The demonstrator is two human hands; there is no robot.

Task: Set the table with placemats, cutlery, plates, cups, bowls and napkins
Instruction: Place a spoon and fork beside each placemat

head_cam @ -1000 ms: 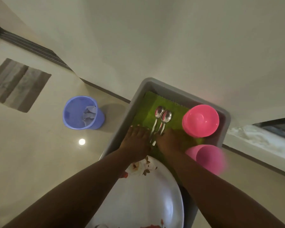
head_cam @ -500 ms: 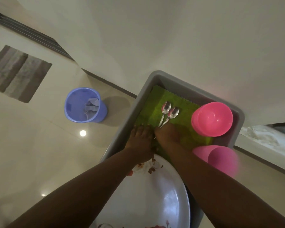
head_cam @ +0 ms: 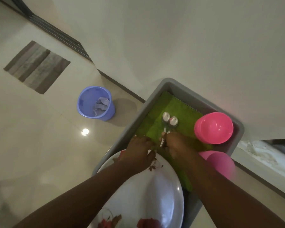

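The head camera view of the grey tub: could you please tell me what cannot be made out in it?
- Spoon handles: covered by the right hand.
- Left hand fingertips: curled out of sight at the green mat; grip unclear.
- Pink cup: blurred, partly behind the right forearm.
- White plate: cut by the bottom edge, crossed by the left forearm.
- Blue bin contents: too small to identify.

A tub (head_cam: 156,94) is sitting against the wall, with a mat (head_cam: 183,109) lying in it. Two spoons (head_cam: 169,120) are lying on the mat, a bowl (head_cam: 213,128) to their right, a cup (head_cam: 220,163) nearer, a plate (head_cam: 155,195) near left. A bin (head_cam: 95,103) is standing on the floor to the tub's left.
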